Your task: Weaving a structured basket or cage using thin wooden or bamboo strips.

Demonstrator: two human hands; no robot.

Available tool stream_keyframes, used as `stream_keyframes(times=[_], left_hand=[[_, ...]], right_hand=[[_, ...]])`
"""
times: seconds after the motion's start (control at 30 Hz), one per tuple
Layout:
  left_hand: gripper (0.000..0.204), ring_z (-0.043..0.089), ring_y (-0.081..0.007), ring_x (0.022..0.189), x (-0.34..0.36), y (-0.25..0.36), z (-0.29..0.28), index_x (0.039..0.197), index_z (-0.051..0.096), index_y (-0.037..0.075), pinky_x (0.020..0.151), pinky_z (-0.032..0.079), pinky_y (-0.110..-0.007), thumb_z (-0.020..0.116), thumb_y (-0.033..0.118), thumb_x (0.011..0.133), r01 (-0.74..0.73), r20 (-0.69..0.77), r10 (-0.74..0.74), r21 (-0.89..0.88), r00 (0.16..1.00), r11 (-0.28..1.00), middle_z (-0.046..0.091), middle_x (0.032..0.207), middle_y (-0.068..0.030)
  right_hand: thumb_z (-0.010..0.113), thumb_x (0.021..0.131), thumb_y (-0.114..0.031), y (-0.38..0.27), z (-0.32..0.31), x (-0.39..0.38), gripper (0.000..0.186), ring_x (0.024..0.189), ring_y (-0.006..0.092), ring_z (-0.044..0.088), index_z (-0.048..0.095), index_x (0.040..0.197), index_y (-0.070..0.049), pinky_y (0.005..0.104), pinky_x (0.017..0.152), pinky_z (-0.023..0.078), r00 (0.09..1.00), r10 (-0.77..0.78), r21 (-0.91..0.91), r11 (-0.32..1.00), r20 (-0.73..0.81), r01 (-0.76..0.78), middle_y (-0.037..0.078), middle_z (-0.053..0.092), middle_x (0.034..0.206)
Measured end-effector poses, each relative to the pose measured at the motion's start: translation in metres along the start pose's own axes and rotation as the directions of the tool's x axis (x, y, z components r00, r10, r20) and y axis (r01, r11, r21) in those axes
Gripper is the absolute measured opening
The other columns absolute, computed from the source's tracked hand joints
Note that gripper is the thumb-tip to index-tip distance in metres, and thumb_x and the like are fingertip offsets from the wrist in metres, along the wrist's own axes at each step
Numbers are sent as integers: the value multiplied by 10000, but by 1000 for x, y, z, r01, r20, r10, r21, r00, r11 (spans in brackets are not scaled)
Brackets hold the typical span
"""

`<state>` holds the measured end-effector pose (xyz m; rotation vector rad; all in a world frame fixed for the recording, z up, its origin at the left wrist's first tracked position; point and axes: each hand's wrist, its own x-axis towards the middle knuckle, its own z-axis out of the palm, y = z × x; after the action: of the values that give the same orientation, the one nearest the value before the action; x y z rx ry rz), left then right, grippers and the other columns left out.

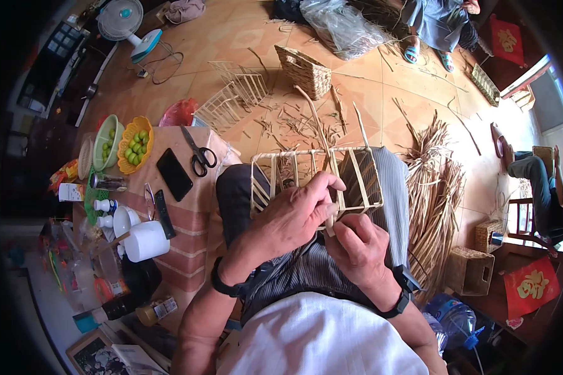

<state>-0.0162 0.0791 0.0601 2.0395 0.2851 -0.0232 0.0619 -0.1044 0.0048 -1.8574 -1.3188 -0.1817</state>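
An open rectangular frame of pale woven cane (pixel 270 154) rests across my lap, crossed by slats, with long loose strips (pixel 313 112) sticking up from its middle. My left hand (pixel 300 215) lies over the frame, fingers bent and pressed on the middle strips. Just below and right of it, my right hand (pixel 360 247) is closed, pinching the lower ends of those strips at the near side. Part of the frame is hidden behind both hands.
Left, a table (pixel 187 250) bears scissors (pixel 200 156), phone (pixel 175 174), fruit bowls (pixel 133 131), containers. Ahead lie frames (pixel 231 94), a basket (pixel 303 72), scraps. A straw bundle (pixel 435 219) stands right, near baskets (pixel 469 272) and water jugs (pixel 456 319). Two people (pixel 438 25) (pixel 532 187) sit nearby.
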Motion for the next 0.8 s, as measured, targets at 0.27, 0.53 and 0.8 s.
stream_keyframes(times=[0.27, 0.53, 0.8], left_hand=[[358, 741, -310, 959, -22, 5, 24, 1224, 652, 66, 809, 593, -399, 755, -16, 891, -162, -327, 236, 236, 915, 958, 710, 1002, -109], [254, 731, -318, 958, -20, -6, 30, 1102, 698, 74, 815, 583, -422, 796, 39, 870, -125, -435, 275, 343, 857, 931, 735, 1037, -91], [275, 696, -277, 976, -17, -11, 30, 1112, 713, 116, 871, 545, -435, 776, 27, 860, -233, -396, 420, 441, 816, 867, 713, 1000, -48]], right_hand=[[704, 993, -25, -14, -24, -16, 126, 727, 43, 482, 589, 1045, -32, 236, 589, 400, 638, 547, 571, 318, 541, -757, -36, 552, 875], [552, 1152, -223, -5, -38, -34, 219, 589, 57, 387, 653, 1090, -38, 231, 542, 333, 552, 425, 587, 57, 718, -808, -60, 465, 723], [564, 1135, -304, 28, -90, 10, 279, 484, 48, 385, 664, 1123, -44, 231, 443, 309, 596, 466, 757, -387, 654, -527, -76, 447, 597]])
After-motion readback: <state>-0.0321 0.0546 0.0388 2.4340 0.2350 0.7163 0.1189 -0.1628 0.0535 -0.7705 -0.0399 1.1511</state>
